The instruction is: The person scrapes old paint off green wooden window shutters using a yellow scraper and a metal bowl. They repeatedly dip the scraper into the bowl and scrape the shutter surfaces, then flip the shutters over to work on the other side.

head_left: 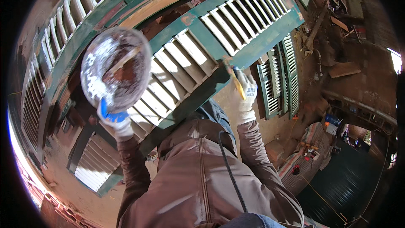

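My left hand (114,118), in a white glove with blue on it, grips the rim of a round, cloudy plastic bowl (145,55). White and reddish-brown stuff coats the inside of the bowl, and a light wooden stick (123,62) lies in it. In my right hand (247,95), also gloved in white, is a yellow-handled tool (237,83) with a brownish end. Whether that end is a brush or a blade I cannot tell. It meets the near edge of a green louvred shutter (206,37) with white slats, which lies in front of me.
Another green shutter (107,14) lies beyond, at the far left. Louvred panels rest at the lower left (99,160) and at the right (276,78). Wood scraps (344,69) litter the right side, near a striped sheet (295,156) and a dark green cover (341,181).
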Available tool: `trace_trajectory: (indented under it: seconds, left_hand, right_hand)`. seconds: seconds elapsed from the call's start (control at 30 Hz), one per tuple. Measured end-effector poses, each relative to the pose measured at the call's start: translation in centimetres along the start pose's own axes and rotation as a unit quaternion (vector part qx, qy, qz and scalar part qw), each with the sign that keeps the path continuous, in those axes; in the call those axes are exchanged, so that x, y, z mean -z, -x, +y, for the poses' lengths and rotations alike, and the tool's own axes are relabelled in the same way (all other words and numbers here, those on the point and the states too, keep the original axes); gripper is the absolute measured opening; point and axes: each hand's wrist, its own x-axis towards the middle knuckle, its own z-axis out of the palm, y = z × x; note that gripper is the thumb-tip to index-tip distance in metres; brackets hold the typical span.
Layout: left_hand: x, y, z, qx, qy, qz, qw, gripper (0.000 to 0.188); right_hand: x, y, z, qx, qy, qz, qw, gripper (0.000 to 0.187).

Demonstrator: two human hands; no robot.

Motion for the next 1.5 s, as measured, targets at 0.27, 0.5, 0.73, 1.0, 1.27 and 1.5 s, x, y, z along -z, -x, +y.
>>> trace_trajectory:
  seconds: [0.27, 0.5, 0.73, 1.0, 1.27, 1.5]
  left_hand:
    - [-5.4, 3.2, -1.1, 0.023, 0.171, -0.096, 0.980, 0.038]
    - [-5.6, 5.2, -0.3, 0.028, 0.230, -0.213, 0.949, 0.041]
    - [-6.2, 6.2, -1.4, -0.103, -0.027, -0.227, 0.968, 0.042]
    - [-5.3, 6.5, -2.8, -0.122, -0.068, -0.315, 0.939, 0.042]
    - [-6.4, 5.5, -2.2, -0.141, -0.037, -0.190, 0.971, 0.042]
    - [-6.2, 8.0, -6.6, 0.085, 0.149, -0.020, 0.985, 0.041]
  right_hand:
    - [4.8, -3.0, -8.0, 0.039, -0.113, -0.004, 0.993, 0.025]
    - [4.3, -8.5, -15.1, 0.166, -0.132, -0.126, 0.969, 0.018]
    - [0.2, -11.0, -19.0, 0.072, -0.185, -0.191, 0.961, 0.027]
    - [-2.0, -9.5, -16.6, 0.075, -0.280, -0.190, 0.938, 0.020]
    - [-0.2, -9.2, -13.2, 0.232, -0.304, -0.150, 0.912, 0.029]
    - [5.4, -8.8, -11.1, -0.209, -0.523, -0.090, 0.821, 0.024]
